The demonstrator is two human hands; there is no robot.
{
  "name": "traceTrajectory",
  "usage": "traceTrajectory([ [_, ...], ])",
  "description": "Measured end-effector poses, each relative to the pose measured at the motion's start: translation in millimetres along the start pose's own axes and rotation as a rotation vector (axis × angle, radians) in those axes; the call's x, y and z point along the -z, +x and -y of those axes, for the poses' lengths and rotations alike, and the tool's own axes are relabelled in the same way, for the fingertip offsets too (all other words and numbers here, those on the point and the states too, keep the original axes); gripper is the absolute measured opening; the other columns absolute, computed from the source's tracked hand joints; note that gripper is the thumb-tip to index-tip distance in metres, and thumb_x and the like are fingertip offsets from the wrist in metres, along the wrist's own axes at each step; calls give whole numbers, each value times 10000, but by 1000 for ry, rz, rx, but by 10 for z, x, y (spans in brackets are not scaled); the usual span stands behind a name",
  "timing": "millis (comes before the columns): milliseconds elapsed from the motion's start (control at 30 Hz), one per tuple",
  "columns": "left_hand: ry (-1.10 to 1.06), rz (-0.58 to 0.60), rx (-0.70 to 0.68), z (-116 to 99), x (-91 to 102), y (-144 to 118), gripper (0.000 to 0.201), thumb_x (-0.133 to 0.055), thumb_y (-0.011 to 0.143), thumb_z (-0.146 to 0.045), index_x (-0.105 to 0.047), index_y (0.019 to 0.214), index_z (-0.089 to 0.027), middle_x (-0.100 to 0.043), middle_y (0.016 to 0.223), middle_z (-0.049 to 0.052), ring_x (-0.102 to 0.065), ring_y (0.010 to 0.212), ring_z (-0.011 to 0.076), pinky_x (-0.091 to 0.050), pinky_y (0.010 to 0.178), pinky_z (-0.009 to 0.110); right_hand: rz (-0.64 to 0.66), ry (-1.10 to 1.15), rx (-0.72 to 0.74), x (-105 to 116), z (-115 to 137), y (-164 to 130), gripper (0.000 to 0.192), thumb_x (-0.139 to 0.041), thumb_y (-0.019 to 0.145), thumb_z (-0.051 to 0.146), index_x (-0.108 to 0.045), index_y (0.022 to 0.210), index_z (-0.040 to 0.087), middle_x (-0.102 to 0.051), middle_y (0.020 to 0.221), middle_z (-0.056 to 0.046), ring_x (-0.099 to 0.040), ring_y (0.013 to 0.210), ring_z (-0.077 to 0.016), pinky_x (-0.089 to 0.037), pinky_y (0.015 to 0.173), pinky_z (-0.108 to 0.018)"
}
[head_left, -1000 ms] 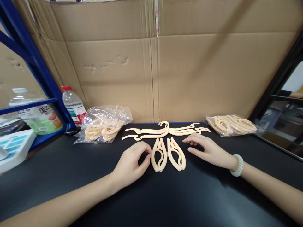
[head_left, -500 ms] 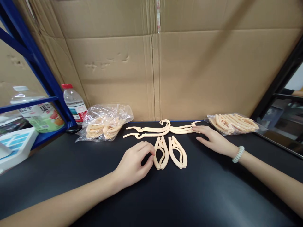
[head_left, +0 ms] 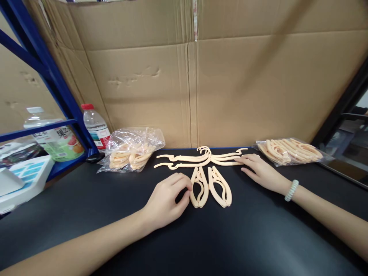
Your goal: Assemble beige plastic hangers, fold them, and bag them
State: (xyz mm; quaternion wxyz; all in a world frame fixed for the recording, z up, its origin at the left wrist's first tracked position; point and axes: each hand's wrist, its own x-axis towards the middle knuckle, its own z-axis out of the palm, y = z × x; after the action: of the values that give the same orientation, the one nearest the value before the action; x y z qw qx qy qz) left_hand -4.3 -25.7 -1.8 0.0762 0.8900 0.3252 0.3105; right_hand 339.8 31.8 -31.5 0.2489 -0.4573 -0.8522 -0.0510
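Note:
Cream plastic folding hangers point(head_left: 191, 158) lie unfolded and overlapping on the black table, their hooks fanned at the middle. Over their right-hand arms rests my right hand point(head_left: 263, 172), fingers stretched out, fingertips at the arm ends. In front of them lie two folded hangers, a left one point(head_left: 203, 191) and a right one point(head_left: 225, 193), set side by side in a V. At the outer edge of the left folded hanger, my left hand point(head_left: 168, 199) is curled, thumb and forefinger closed on that edge.
Clear plastic bags of folded hangers stand at the back left point(head_left: 135, 153) and back right point(head_left: 293, 151). A red-capped bottle point(head_left: 97, 128) and a blue shelf frame point(head_left: 57, 88) are on the left. Behind rises a cardboard wall point(head_left: 143, 84); a dark frame point(head_left: 342, 111) borders the right.
The view has shifted slightly. The unfolded hangers' hooks and right-hand arms are spread a little further apart, with my right hand slightly nearer me. My left hand stays at the folded hanger.

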Motion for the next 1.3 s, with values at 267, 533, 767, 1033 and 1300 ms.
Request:
traceTrajectory([
  [267,2,5,8,4,-5,3,144,-460,852,-116,-572,881,-201,-618,920,44,-581,850,174,-480,774,309,37,94,-58,64,77,22,238,-439,928,365,-617,914,208,-582,977,-91,-564,949,-244,-482,853,-416],
  [533,-166,-57,163,24,-20,21,134,-487,832,-141,-604,873,-190,-642,883,37,-610,818,167,-515,764,320,29,182,-133,82,117,39,289,-420,927,442,-576,852,210,-626,845,-62,-588,768,-217,-484,694,-360],
  [767,-696,-163,648,162,-29,87,379,-577,771,-150,-571,1150,-163,-629,1216,123,-628,1080,238,-483,976,437,-78,219,-215,226,187,35,303,-443,908,493,-560,866,217,-639,775,-40,-578,666,-194,-451,599,-327],
  [1033,-904,-295,782,187,-8,92,177,-534,814,-101,-589,975,-149,-652,1097,123,-659,1036,226,-500,988,405,-125,319,-218,251,170,7,278,-487,895,477,-551,941,210,-638,814,-52,-604,708,-200,-495,640,-344],
  [1300,-708,-274,542,130,-90,9,565,-545,842,-213,-302,1349,-265,-498,1264,92,-644,995,173,-523,921,366,-22,284,-97,314,422,6,220,-464,920,394,-591,949,217,-627,832,-52,-567,713,-193,-468,615,-324],
])
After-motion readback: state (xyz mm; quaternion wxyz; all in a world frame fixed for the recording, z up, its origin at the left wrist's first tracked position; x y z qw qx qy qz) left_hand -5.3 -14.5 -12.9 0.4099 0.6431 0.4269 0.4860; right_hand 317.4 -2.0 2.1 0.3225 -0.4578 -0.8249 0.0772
